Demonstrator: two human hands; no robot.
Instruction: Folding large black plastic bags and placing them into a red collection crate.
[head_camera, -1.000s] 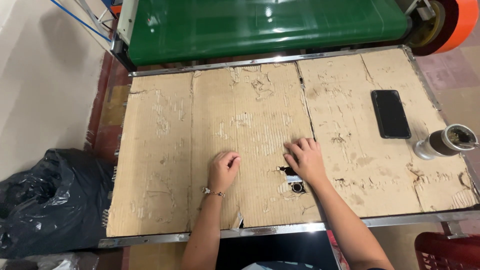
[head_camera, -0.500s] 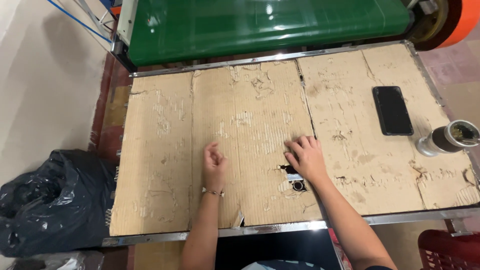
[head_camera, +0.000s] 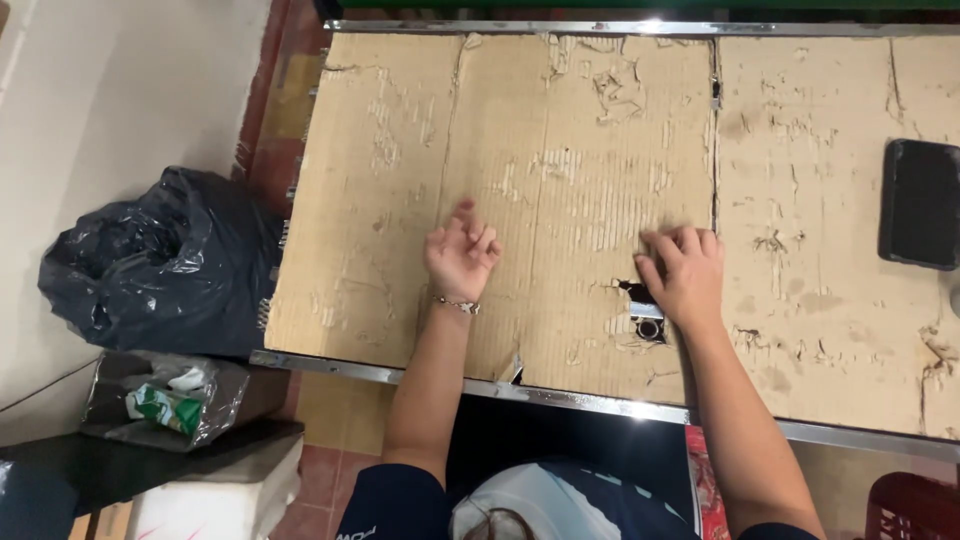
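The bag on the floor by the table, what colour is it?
Black, glossy and crumpled; the head view shows it.

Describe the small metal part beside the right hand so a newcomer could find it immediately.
Start at the worn cardboard sheet that covers the metal-edged table. Near its front edge the right hand lies flat beside a torn dark hole. The small metal part sits in that hole at the hand's left edge: the only shiny silver piece, with a round ring, amid brown cardboard.

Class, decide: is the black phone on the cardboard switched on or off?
Apparently off: the phone lies flat, its visible face uniformly dark.
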